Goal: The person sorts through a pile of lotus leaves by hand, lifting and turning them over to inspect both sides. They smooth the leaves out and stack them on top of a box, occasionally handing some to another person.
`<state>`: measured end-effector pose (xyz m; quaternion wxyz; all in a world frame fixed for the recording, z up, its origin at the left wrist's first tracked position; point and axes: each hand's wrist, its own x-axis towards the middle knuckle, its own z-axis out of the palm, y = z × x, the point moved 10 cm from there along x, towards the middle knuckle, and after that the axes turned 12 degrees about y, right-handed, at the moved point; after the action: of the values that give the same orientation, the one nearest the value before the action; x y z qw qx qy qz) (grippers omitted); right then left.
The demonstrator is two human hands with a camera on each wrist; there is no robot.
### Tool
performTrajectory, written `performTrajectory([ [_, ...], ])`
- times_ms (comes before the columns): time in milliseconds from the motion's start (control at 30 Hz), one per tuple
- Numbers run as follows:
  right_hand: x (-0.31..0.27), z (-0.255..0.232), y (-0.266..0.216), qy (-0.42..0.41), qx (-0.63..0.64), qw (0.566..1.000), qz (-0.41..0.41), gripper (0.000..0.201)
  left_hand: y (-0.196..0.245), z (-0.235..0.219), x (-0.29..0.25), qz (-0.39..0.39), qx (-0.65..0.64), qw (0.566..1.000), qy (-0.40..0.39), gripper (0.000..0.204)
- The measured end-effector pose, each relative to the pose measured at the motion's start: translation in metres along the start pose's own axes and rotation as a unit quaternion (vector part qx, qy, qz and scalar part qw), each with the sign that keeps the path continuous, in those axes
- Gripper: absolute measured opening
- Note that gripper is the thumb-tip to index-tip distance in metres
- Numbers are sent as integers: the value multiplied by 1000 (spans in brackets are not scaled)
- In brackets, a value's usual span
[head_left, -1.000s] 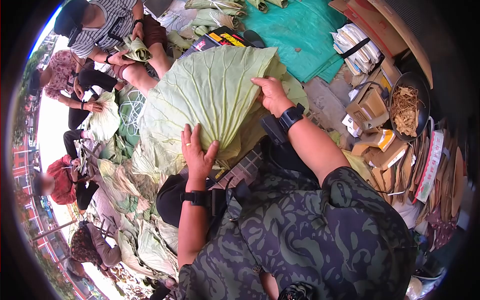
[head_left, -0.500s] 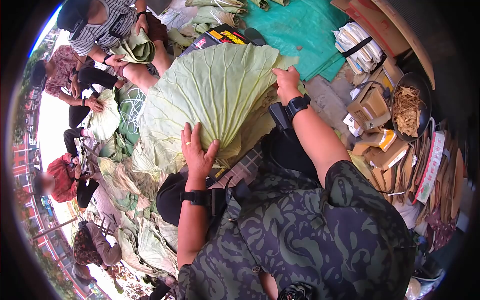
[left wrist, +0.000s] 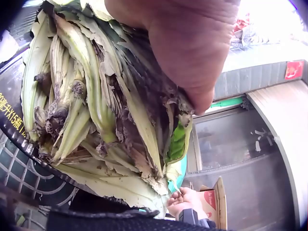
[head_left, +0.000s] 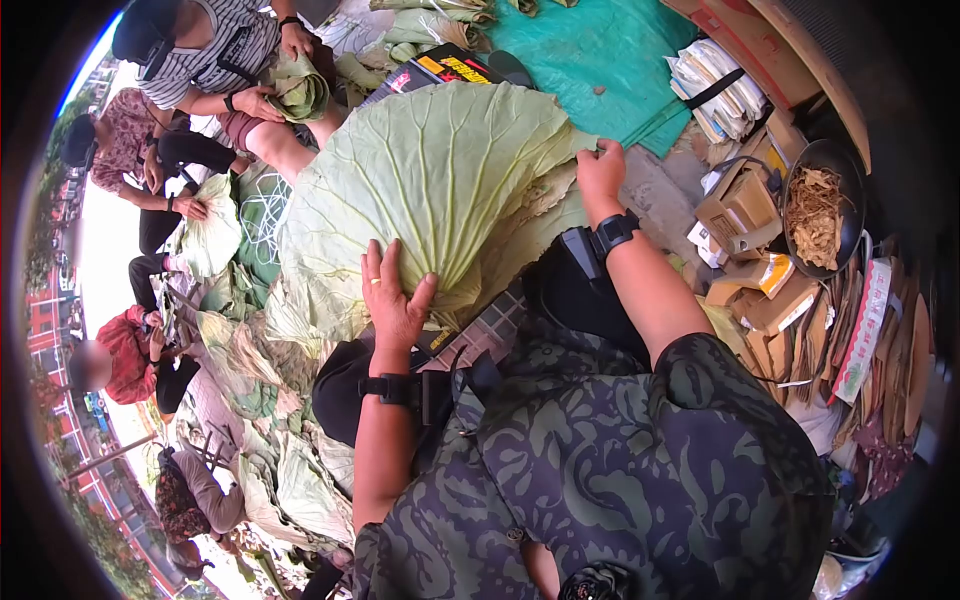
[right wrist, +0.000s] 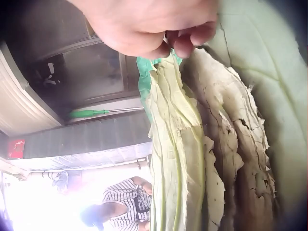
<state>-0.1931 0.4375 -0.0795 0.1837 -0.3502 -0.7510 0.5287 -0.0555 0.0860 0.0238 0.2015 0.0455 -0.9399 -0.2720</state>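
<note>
A large pale green leaf with fanned veins point(head_left: 420, 170) lies spread on top of a stack of leaves in front of me. My left hand point(head_left: 395, 295) rests on its near part, fingers straight and thumb apart. At the stack's right edge my right hand point(head_left: 602, 178) pinches the leaf's rim between thumb and curled fingers. Layered, torn leaf edges point(right wrist: 185, 144) hang below the right hand point(right wrist: 159, 29) in the right wrist view. Seen from the left wrist, bunched stems and dry brown leaf parts point(left wrist: 86, 96) lie below the left hand point(left wrist: 187, 48).
Loose leaves point(head_left: 310, 485) are heaped at the left. Several people sit along the left side, one in a striped shirt point(head_left: 225, 50) holding rolled leaves. A green sheet point(head_left: 570, 65) lies ahead; at the right are cardboard boxes point(head_left: 740, 215) and a black pan point(head_left: 825, 215) with dry shreds.
My right hand has moved outward to the right, drawing the leaf's edge out flatter. The left hand has stayed nearly in place. The person in stripes has turned the rolled leaves.
</note>
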Motion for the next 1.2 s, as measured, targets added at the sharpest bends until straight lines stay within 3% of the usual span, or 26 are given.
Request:
performTrajectory([
  [33, -8, -8, -23, 19, -20, 993, -116, 31, 0, 0, 0, -1, -1, 1000, 2, 68],
  [67, -17, -11, -25, 20, -21, 993, -118, 31, 0, 0, -1, -3, -1, 1000, 3, 67],
  [133, -65, 6, -68, -68, 9, 943, -325, 24, -1, 0, 0, -1, 0, 1000, 5, 67],
  [233, -119, 46, -64, -264, -110, 871, -399, 15, -1, 1, 2, 10, 5, 1000, 10, 66],
  [400, -138, 47, -74, -235, -160, 858, -427, 16, -3, 1, -1, -3, 8, 1000, 5, 67],
  [467, -157, 30, -105, -202, -48, 836, -508, 17, -3, 2, -2, -5, 17, 1000, 7, 67],
  [500, -168, 33, -105, -239, -56, 811, -531, 18, -3, 2, -3, -9, 20, 1000, 8, 68],
  [533, -172, 33, -105, -241, -53, 807, -537, 18, -2, 2, -2, -11, 22, 1000, 9, 68],
  [600, -172, 47, -89, -314, -88, 821, -468, 18, 1, 1, -1, -14, 25, 1000, 8, 68],
  [667, -174, 49, -97, -319, -82, 820, -468, 19, 0, 1, -1, -15, 25, 1000, 10, 67],
  [733, -168, 40, -109, -271, -77, 853, -440, 20, 0, 0, -1, -15, 24, 1000, 9, 67],
  [900, -219, 38, -152, -283, 32, 818, -500, 32, -1, 0, -1, -16, 14, 1000, 9, 65],
  [1133, -256, 63, -143, -308, -40, 777, -548, 34, -14, -14, 1, -19, -71, 997, 25, 59],
  [1200, -256, 63, -143, -314, -46, 770, -553, 33, -32, -24, 1, -79, -150, 984, 62, 59],
])
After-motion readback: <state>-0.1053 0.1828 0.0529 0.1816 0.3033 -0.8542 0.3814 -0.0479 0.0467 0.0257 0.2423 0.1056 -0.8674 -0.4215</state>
